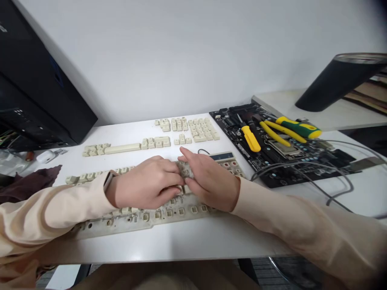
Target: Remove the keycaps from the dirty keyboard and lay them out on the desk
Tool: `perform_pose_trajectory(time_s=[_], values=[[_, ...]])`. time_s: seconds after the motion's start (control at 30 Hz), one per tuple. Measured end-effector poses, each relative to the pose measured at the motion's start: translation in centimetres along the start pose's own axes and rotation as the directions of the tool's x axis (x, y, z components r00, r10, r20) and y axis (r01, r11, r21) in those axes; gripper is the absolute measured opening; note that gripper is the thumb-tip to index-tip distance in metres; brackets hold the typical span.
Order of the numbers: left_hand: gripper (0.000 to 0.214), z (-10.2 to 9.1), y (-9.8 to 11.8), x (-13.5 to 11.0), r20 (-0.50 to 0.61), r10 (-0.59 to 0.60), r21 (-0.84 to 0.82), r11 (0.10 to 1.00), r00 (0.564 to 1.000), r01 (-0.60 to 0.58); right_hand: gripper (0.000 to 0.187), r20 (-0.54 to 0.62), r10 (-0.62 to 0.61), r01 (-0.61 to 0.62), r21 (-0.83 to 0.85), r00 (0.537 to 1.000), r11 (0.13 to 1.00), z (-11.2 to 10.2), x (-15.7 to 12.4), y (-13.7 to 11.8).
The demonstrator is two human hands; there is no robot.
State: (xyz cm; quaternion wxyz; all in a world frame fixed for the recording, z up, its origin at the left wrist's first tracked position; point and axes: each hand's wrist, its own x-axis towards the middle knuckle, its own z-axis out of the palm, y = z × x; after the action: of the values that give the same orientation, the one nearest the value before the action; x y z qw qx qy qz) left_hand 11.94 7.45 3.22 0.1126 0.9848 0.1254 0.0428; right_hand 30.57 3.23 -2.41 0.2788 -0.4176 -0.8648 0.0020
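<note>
While L hand and R hand are working over keybd, fingers are pinching small grey bit.

White tabletop: stripped keyboard base under left hand and right hand. Beige keycaps in rows beyond hands. Calculator just past right hand. Black motherboard, grey cable further right. Earbud case, dark cloth left of left hand.
</note>
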Motion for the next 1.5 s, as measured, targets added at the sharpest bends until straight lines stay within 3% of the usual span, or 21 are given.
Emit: perform_pose_trajectory(time_s=[0.27, 0.47, 0.63, 1.03, 1.37, 1.43, 1.5], values=[[0.019, 1.1, 0.7, 0.4, -0.051, -0.095, -0.001, 0.995, 0.994, 0.095, 0.057, -0.015, 0.007, -0.007, -0.007, 1.000, 1.000, -0.1, 0.1, 0.0], [0.017, 1.4, 0.9, 0.6, 0.012, -0.139, 0.063, 0.988, 0.990, 0.138, 0.055, -0.045, -0.004, 0.003, -0.019, 0.999, 1.000, 0.1, 0.1, 0.0], [0.021, 1.8, 0.8, 0.5, 0.056, -0.111, 0.156, 0.982, 0.992, 0.101, 0.055, -0.052, -0.024, 0.023, -0.014, 0.998, 1.000, 0.3, 0.0, 0.1], [0.026, 1.8, 0.0, 0.4, 0.057, -0.014, 0.147, 0.989, 0.998, 0.006, 0.054, -0.035, -0.036, 0.036, -0.022, 0.999, 0.999, 0.3, 0.0, 0.1], [0.017, 0.8, -0.1, 0.2, 0.007, -0.061, -0.213, 0.975, 0.998, 0.061, 0.057, -0.042, -0.054, 0.053, -0.026, 0.998, 0.998, 0.3, 0.0, 0.3], [0.019, 0.6, -0.3, 0.0, -0.010, -0.120, -0.409, 0.906, 0.993, 0.106, 0.057, -0.029, -0.045, 0.044, -0.028, 0.999, 0.999, 0.2, 0.0, 0.3], [0.022, 0.2, -0.6, -0.1, -0.060, -0.232, -0.628, 0.765, 0.971, 0.144, 0.057, -0.014, -0.030, 0.029, -0.034, 0.999, 0.999, 0.1, 0.0, 0.3]])
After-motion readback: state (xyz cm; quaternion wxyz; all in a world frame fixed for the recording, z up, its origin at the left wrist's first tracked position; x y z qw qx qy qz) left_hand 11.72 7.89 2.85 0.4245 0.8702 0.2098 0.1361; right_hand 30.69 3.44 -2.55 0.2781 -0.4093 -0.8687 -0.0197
